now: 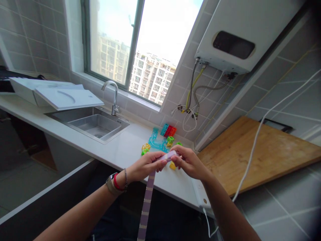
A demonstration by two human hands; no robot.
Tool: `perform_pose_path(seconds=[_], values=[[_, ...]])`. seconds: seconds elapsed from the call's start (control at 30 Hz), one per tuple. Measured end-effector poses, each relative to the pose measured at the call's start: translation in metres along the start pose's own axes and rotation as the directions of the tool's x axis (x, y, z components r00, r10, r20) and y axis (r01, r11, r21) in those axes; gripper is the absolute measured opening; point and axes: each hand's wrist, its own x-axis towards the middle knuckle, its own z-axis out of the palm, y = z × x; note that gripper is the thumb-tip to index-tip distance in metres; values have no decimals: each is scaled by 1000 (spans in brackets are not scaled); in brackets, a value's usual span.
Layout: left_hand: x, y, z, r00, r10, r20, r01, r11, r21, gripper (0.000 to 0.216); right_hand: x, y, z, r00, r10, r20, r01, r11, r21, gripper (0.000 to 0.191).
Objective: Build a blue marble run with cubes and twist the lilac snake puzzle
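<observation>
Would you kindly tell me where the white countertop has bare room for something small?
One bare patch of countertop lies between the sink and the leftmost yellow cube frame. Another lies left of the white corded device, below the right hand. It is crowded around the light-blue pieces and red block, and at the left end, under the white box.

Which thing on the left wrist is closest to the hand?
The thin dark bracelet: it sits nearest the left hand, while the red band and watch are farther from it.
</observation>
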Motion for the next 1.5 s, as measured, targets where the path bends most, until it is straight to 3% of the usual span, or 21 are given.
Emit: perform_pose_path(seconds=[0.23,0.4,0.47,0.57,0.7,0.8,0.9,0.97,1.03,1.13,1.23,1.37,1.5], values=[[15,5,-14,999,-32,32,34,999,-41,42,11,3,0,999,34,-41,-29,991,129,38],[13,-1,-13,968,-141,208,194,946,-259,44,10,18,2,995,7,99,-39,945,325,47],[10,-10,-5,953,-92,288,215,875,-434,47,7,27,6,991,-53,121,2,921,389,54],[4,-25,16,946,-5,325,231,713,-662,49,4,40,19,987,-151,61,109,888,447,55],[-8,-39,44,905,93,416,323,487,-811,49,2,44,40,973,-229,31,168,792,586,50],[-16,-43,54,899,48,436,389,369,-844,53,-2,37,50,977,-213,-8,172,768,617,51],[-21,-44,47,913,-155,378,404,478,-780,64,-8,32,53,991,-84,-103,127,821,556,49],[-22,-41,37,920,-306,246,387,605,-696,62,-12,31,55,980,53,-193,53,861,507,44],[-23,-37,30,925,-362,112,357,730,-582,60,-13,31,59,950,164,-266,-16,876,483,37],[-25,-25,29,949,-309,-69,267,898,-348,53,-12,30,68,913,244,-326,-56,868,493,32],[-29,-13,36,946,-258,-196,232,961,-148,50,-11,26,74,903,273,-331,-53,836,546,33],[-34,-4,40,951,-255,-173,240,965,-101,54,-13,20,70,929,276,-249,-69,787,614,32],[-36,-1,38,962,-237,-135,230,971,-67,52,-11,9,52,968,247,-49,-180,815,550,32]])
